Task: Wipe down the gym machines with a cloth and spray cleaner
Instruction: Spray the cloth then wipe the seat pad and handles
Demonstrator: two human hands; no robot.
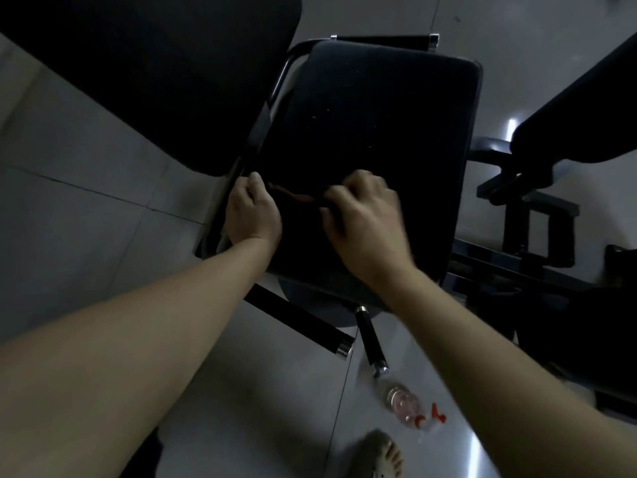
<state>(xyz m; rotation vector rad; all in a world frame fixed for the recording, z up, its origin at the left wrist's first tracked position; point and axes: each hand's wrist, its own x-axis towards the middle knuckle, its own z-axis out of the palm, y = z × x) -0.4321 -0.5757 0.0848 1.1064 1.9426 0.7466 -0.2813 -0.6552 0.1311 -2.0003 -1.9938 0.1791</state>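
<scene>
A black padded seat [372, 122] of a gym machine fills the middle of the view. A dark cloth with a reddish edge [296, 198] lies stretched across the seat's near part. My left hand [251, 212] grips the cloth's left end at the seat's left edge. My right hand [365, 215] pinches its right end with curled fingers. A clear spray bottle with a red trigger [413, 407] lies on its side on the floor below the seat.
A second large black pad [155, 74] stands at the upper left and another pad [586, 115] at the right. Two black handles with chrome caps [306, 326] stick out under the seat. A sandalled foot [382, 457] stands on the pale tiled floor.
</scene>
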